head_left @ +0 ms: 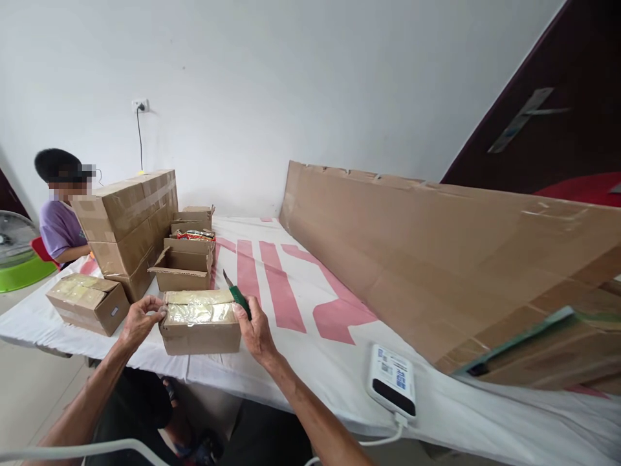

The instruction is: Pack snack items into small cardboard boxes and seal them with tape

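Note:
A small cardboard box with clear, shiny tape across its top stands at the table's front edge, before me. My left hand is at its left top corner, thumb and fingertips pinched against the box edge. My right hand is at the right end, holding a utility knife with a green handle; its blade points up and away to the left. The thumb of that hand rests against the box's right top corner. Just behind stands an open cardboard box with its flaps up.
Stacked cartons and a taped box stand on the left. Red packets show in a box farther back. A long cardboard sheet leans at right, near a white corded device. Another person sits at far left.

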Demonstrator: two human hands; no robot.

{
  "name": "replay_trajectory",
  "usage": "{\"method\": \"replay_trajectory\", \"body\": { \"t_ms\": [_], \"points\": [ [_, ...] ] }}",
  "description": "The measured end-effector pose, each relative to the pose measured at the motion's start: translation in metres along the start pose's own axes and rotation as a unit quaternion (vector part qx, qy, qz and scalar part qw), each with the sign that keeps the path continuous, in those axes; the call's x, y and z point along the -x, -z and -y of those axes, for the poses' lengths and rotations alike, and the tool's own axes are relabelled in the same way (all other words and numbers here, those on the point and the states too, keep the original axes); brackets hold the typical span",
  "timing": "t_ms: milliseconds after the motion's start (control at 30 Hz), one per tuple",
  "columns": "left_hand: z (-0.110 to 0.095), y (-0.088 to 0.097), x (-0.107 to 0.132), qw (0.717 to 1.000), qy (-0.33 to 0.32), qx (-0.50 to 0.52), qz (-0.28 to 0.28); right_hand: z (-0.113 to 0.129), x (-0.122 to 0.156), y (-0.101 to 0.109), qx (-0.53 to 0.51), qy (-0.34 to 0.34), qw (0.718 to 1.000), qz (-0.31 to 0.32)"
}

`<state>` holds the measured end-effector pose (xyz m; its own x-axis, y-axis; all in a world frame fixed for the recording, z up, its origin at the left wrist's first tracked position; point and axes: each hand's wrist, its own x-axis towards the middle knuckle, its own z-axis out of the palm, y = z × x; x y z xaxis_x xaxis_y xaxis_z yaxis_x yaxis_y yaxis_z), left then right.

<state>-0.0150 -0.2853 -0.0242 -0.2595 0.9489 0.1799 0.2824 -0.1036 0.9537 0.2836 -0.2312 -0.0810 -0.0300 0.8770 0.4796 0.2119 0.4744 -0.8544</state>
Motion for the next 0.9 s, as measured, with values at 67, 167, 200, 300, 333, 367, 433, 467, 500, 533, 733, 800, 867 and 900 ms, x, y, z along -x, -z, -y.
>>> {"method": "replay_trajectory", "body": {
  "t_ms": [67,167,200,300,333,367,433,467,500,533,733,800,867,900],
  "points": [
    [0.005,-0.004,-0.001,1.0,-0.006,-0.005,-0.025,0.0,0.0,0.001,-0.001,-0.001,1.0,0.005],
    [0.008,-0.006,-0.001,1.0,0.002,0.003,-0.03,0.002,0.0,0.004,-0.001,-0.012,1.0,0.015],
    [0.008,-0.006,-0.001,1.0,0.005,0.005,-0.026,0.003,0.0,0.004,-0.001,-0.018,1.0,0.017],
    [0.007,-0.005,0.0,1.0,0.006,-0.002,-0.011,0.006,0.0,0.006,-0.017,-0.031,0.999,0.018],
    [0.007,-0.005,-0.001,1.0,0.004,-0.006,-0.006,0.007,0.0,0.006,-0.026,-0.032,0.999,0.017],
    [0.008,-0.006,-0.001,1.0,0.002,-0.01,-0.005,0.008,0.0,0.006,-0.036,-0.031,0.999,0.014],
    [0.011,-0.006,-0.002,0.999,-0.01,-0.03,-0.011,0.01,0.001,0.007,-0.051,-0.032,0.998,0.005],
    [0.013,-0.007,-0.003,0.999,-0.02,-0.045,-0.016,0.01,0.001,0.007,-0.052,-0.033,0.998,0.001],
    [0.016,-0.006,-0.003,0.997,-0.033,-0.063,-0.02,0.01,0.002,0.007,-0.049,-0.035,0.998,-0.001],
    [0.019,-0.006,-0.004,0.995,-0.05,-0.083,-0.023,0.009,0.002,0.008,-0.043,-0.037,0.998,-0.001],
    [0.03,0.003,-0.011,0.975,-0.098,-0.192,0.053,0.014,-0.008,0.026,0.024,-0.04,0.998,0.047],
    [0.026,0.004,-0.013,0.968,-0.107,-0.194,0.117,0.025,-0.018,0.037,0.063,-0.026,0.995,0.076],
    [0.019,0.004,-0.013,0.962,-0.123,-0.169,0.178,0.041,-0.03,0.046,0.094,-0.002,0.986,0.14],
    [0.016,0.003,-0.012,0.96,-0.127,-0.152,0.2,0.05,-0.036,0.049,0.103,0.007,0.978,0.184]
  ]
}}
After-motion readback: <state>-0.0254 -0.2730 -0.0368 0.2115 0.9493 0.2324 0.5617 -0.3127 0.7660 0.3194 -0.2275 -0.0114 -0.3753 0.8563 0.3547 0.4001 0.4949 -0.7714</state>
